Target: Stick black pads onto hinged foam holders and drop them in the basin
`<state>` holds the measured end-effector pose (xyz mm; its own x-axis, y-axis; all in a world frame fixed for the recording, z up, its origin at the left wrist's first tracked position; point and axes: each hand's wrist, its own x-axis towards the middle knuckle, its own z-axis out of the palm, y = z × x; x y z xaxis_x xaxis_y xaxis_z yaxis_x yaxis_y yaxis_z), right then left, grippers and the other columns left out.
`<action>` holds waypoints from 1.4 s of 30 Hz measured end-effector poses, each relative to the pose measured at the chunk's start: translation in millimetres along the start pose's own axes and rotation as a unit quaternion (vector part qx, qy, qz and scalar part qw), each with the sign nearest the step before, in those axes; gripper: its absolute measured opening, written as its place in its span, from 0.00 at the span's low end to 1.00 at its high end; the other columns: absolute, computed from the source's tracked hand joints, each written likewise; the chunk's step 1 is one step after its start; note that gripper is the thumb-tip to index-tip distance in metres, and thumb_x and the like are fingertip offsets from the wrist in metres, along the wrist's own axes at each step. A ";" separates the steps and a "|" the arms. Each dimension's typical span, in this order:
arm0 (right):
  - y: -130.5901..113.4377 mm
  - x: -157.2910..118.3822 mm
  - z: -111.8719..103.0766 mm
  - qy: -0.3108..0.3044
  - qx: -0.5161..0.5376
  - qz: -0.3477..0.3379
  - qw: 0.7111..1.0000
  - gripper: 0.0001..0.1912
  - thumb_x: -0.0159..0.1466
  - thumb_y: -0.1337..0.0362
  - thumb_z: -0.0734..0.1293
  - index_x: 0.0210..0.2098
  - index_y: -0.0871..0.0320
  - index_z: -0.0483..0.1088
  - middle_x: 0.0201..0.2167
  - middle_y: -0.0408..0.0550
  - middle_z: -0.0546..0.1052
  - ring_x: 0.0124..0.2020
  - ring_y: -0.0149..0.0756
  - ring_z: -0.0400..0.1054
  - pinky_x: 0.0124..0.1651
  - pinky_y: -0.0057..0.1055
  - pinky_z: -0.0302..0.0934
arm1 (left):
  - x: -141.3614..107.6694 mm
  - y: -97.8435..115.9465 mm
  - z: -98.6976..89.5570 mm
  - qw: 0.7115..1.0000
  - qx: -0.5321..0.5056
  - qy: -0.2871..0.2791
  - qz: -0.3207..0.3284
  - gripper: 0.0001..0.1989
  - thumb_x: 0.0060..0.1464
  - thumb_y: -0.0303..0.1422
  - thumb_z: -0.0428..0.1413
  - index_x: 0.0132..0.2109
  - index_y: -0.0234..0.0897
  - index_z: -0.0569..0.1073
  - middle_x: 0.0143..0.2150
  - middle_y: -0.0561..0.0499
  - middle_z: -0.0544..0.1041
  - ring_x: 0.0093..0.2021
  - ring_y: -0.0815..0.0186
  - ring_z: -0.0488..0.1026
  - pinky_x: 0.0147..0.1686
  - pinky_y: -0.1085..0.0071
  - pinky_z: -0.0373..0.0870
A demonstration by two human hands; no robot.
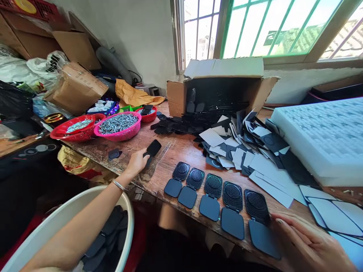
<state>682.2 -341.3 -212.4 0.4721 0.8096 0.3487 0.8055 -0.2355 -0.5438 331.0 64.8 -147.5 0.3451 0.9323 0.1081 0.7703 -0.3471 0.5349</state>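
Note:
My left hand [137, 163] is closed on a black hinged compact case [154, 148], above the table's worn front edge. Before me several similar cases lie unfolded in a slanting row, each with a ridged half at the back and a smooth flat half in front. One such case [213, 186] sits mid-row. My right hand [309, 238] has its fingers stretched out beside the hinge of the rightmost case [256, 206]. The fingertips are at its right edge; whether they press on it I cannot tell. The underside of that hand is hidden.
A tipped cardboard box [176, 99] spills black pieces at the back. Grey and black square sheets [227, 145] are heaped rightward, near a white foam block [317, 143]. A pink basket [117, 126] of metal parts stands left. Below, a white tub [129, 223] holds black pieces.

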 end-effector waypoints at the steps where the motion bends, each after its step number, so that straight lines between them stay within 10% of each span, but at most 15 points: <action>1: -3.3 0.8 -0.8 0.001 0.000 0.005 1.000 0.16 0.63 0.49 0.66 0.39 0.52 0.80 0.38 0.46 0.83 0.37 0.43 0.79 0.42 0.33 0.75 | -2.9 -3.0 0.9 1.000 -0.028 -0.012 0.001 0.19 0.52 0.30 0.56 0.52 0.35 0.75 0.42 0.43 0.82 0.49 0.52 0.78 0.51 0.59 0.72; 8: -3.0 -0.3 2.3 -0.024 -0.011 0.009 1.000 0.17 0.66 0.49 0.64 0.42 0.51 0.79 0.41 0.45 0.83 0.40 0.43 0.78 0.45 0.34 0.75 | -35.1 0.9 29.8 0.986 -0.123 -0.104 0.030 0.22 0.51 0.33 0.58 0.53 0.33 0.74 0.43 0.45 0.82 0.42 0.57 0.80 0.45 0.62 0.76; 17: -9.4 4.0 8.7 -0.001 -0.031 -0.087 0.996 0.20 0.68 0.52 0.61 0.52 0.53 0.74 0.55 0.50 0.76 0.56 0.51 0.71 0.59 0.52 0.67 | -71.4 8.2 46.8 0.991 0.039 -0.019 0.125 0.23 0.59 0.30 0.50 0.60 0.34 0.69 0.68 0.41 0.64 0.71 0.52 0.53 0.68 0.49 0.51; 31: -28.3 2.5 33.5 -0.035 -0.037 -0.083 0.995 0.21 0.71 0.57 0.59 0.60 0.56 0.69 0.63 0.55 0.69 0.66 0.48 0.60 0.63 0.50 0.63 | -68.0 -4.9 53.4 0.952 0.175 -0.017 0.252 0.21 0.61 0.36 0.46 0.52 0.30 0.77 0.56 0.35 0.77 0.57 0.48 0.74 0.59 0.51 0.68; 36: -35.3 4.9 31.6 -0.035 -0.026 -0.071 0.997 0.20 0.71 0.59 0.59 0.58 0.58 0.71 0.62 0.57 0.70 0.65 0.51 0.61 0.63 0.54 0.63 | -84.2 44.0 62.3 0.937 0.152 -0.012 0.314 0.22 0.63 0.40 0.47 0.54 0.30 0.76 0.57 0.35 0.76 0.61 0.47 0.70 0.60 0.48 0.67; 42: -50.4 4.9 29.8 -0.031 -0.017 -0.048 0.998 0.19 0.69 0.64 0.61 0.57 0.59 0.71 0.61 0.58 0.70 0.66 0.52 0.59 0.64 0.55 0.62 | -147.3 142.3 114.8 0.883 0.066 -0.067 0.460 0.19 0.66 0.39 0.48 0.56 0.36 0.74 0.59 0.43 0.75 0.63 0.52 0.68 0.61 0.51 0.69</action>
<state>633.2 -309.5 -206.0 0.3699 0.8612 0.3487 0.8581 -0.1728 -0.4834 451.3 -133.5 -183.6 0.9110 0.2331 0.3403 0.1843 -0.9681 0.1696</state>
